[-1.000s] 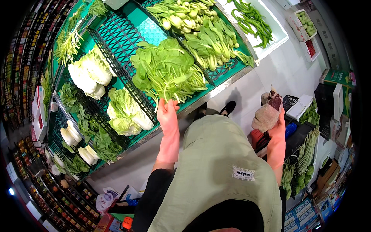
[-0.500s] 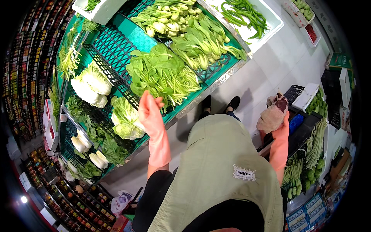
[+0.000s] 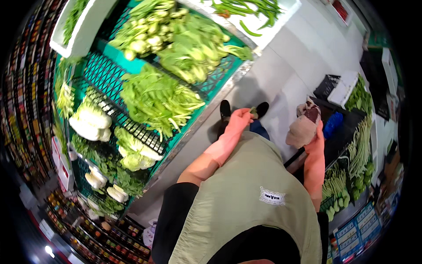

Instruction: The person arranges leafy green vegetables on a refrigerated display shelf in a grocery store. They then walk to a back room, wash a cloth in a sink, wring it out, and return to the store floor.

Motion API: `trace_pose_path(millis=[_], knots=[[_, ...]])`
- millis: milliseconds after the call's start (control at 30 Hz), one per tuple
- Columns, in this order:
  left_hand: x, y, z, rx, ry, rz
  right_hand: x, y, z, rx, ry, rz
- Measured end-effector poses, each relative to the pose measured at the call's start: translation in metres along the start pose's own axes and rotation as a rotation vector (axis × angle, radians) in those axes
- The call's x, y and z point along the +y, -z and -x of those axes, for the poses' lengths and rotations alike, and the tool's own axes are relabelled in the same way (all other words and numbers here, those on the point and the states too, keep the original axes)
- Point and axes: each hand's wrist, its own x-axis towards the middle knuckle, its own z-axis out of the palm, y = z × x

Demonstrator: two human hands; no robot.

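Note:
My left hand (image 3: pixel 239 122), in a pink rubber glove, is in front of my apron above the floor. Its fingers are pinched on a small green leaf scrap (image 3: pixel 253 111). On the right, my gloved right hand (image 3: pixel 317 136) is closed around a bunched cloth (image 3: pixel 302 127), beige with a dark maroon patch. To the left of my left hand lies a pile of leafy greens (image 3: pixel 156 97) with pale stems, in a black mesh tray. Bok choy (image 3: pixel 193 48) lies just beyond it, and a head of lettuce (image 3: pixel 135 152) is nearer me.
A green vegetable stand (image 3: pixel 220 86) with a metal edge fills the left side. White foam boxes hold green peppers (image 3: pixel 263 11) and greens. Chinese cabbages (image 3: pixel 90 121) sit farther left. On my right, a rack carries long beans (image 3: pixel 358 154) and a blue bundle (image 3: pixel 332 125).
My left hand has moved right, from over the greens to before my apron, and the leaf scrap now shows in its fingers. My right hand keeps the cloth. The whole view has shifted.

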Motion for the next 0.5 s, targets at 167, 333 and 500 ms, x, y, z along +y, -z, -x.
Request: trace_pose_path(millis=[167,333,500], knots=[[-0.035,-0.005,-0.087,0.229,0.096,-0.035,-0.016,0.020,-0.001,0.040,-0.014,-0.089],[-0.059,0.047,-0.176,0.631,0.081,-0.002,-0.032,0.031,0.000,0.133,-0.014,-0.135],[-0.088,0.092,-0.182,0.751,0.140,-0.452,-0.041,0.053,-0.006,0.121,0.029,-0.040]])
